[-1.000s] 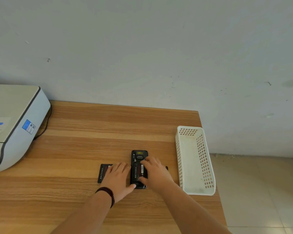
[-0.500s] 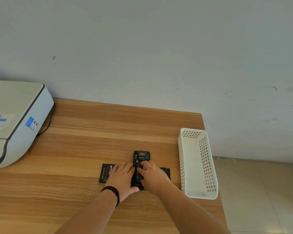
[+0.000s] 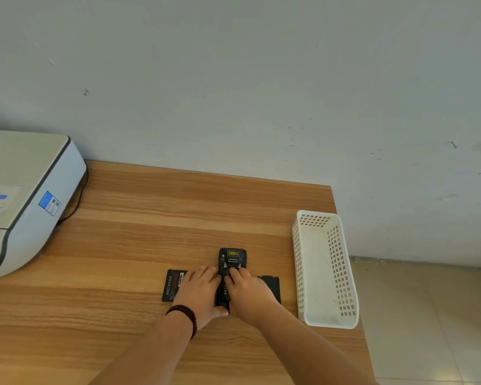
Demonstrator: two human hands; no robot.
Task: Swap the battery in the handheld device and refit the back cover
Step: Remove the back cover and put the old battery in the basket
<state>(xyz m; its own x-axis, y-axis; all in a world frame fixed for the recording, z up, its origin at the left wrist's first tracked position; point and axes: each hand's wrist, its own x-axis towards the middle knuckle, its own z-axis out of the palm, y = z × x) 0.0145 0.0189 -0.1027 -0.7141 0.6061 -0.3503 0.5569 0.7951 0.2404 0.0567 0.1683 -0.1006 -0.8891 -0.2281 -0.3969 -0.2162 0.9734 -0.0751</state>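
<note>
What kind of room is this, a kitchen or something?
Not a kitchen: probably a small office or workroom. A big white and grey printer sits on the wooden desk, a white plastic perforated basket stands at the desk's edge, and the walls are plain.

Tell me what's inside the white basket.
Nothing shows inside the white basket: only its bare, slightly marked floor. The corner behind its near wall is hidden.

We see the handheld device [image 3: 232, 259] lying back-up on the wooden table [image 3: 139, 234], both hands pressing on it. The left hand [image 3: 199, 294] steadies its side, the right hand [image 3: 247, 293] sets fingertips on the battery [image 3: 225, 287]. A black cover [image 3: 272, 284] lies just right.
</note>
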